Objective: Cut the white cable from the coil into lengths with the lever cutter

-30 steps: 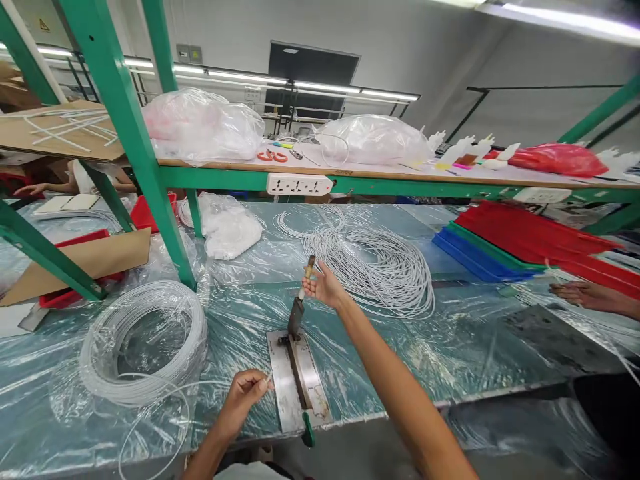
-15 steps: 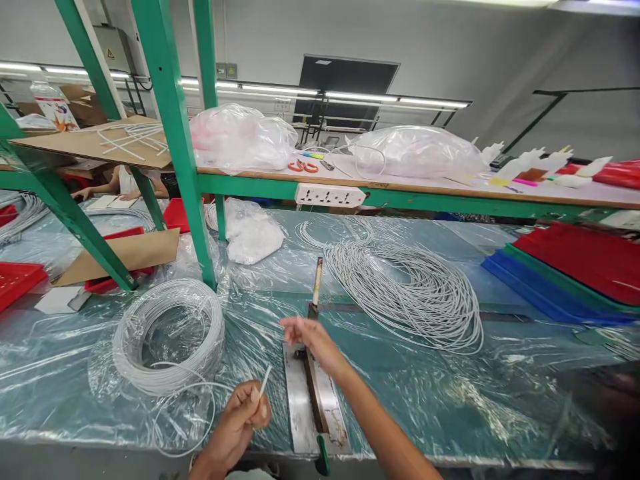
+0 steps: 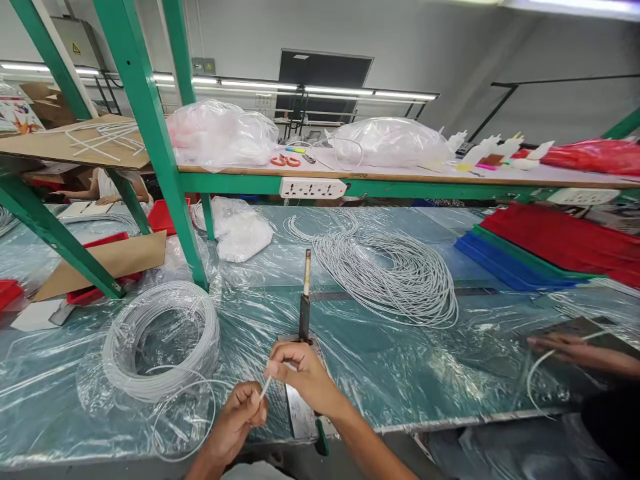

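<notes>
My left hand (image 3: 246, 408) is closed on the end of a thin white cable (image 3: 266, 387), close to the table's front edge. My right hand (image 3: 301, 373) pinches the tip of the same cable between thumb and fingers. Beneath and behind my right hand lies a metal cutter with a flat steel base (image 3: 303, 417), partly hidden, and a raised lever handle (image 3: 307, 273). A green grip (image 3: 321, 438) shows at its near end. To the left sits a plastic-wrapped coil of white cable (image 3: 117, 340), with a loose loop reaching toward my left hand.
A large loose coil of cable (image 3: 425, 293) lies behind the cutter. Red, green and blue trays (image 3: 540, 247) are stacked at the right. A co-worker's hand (image 3: 575, 348) holds cable at the far right. A green post (image 3: 165, 147) and shelf with a power strip (image 3: 313, 189) stand behind.
My right hand has come down from above the cutter to the cable tip and pinches it. The cutter's lever stands more exposed. A co-worker's hand with cable now shows at the right.
</notes>
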A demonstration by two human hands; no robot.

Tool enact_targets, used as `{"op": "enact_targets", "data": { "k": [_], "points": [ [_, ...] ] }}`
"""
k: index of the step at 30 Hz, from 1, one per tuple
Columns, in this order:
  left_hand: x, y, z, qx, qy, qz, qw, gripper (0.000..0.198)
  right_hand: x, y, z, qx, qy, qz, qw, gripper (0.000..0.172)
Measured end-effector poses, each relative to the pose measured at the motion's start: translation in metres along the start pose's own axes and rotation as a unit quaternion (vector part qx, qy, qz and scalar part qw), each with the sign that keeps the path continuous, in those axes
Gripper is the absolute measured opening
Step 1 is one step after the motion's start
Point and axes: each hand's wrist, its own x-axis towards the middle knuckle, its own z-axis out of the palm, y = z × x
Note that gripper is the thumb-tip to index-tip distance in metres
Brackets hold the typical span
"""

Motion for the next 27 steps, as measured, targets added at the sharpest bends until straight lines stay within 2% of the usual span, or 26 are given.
{"op": "enact_targets", "data": {
  "k": [4, 10, 14, 16, 21, 27],
  "points": [
    [-0.003, -0.001, -0.002, -0.003, -0.027, -0.008, 1.000, 0.048, -0.001, 0.001, 0.005, 0.091, -0.013, 0.065, 0.994, 0.045],
    [-0.008, 0.003, 0.001, -0.062, -0.070, -0.005, 0.996, 0.045, -0.003, 0.002, 0.014, 0.137, 0.042, 0.073, 0.987, 0.042],
    [-0.011, 0.007, 0.002, -0.076, -0.084, 0.002, 0.994, 0.046, -0.015, 0.003, 0.018, 0.111, 0.011, 0.043, 0.993, 0.044],
    [-0.012, 0.007, 0.001, -0.073, -0.084, 0.003, 0.994, 0.047, -0.022, 0.002, 0.022, 0.086, -0.003, 0.024, 0.996, 0.039],
    [-0.012, 0.001, -0.003, -0.071, -0.087, 0.008, 0.994, 0.048, -0.031, -0.005, 0.034, -0.023, 0.067, -0.035, 0.997, 0.018],
    [-0.012, 0.002, 0.000, -0.081, -0.084, -0.010, 0.993, 0.049, -0.037, -0.009, 0.042, -0.092, 0.118, -0.094, 0.984, 0.013]
  ]
}}
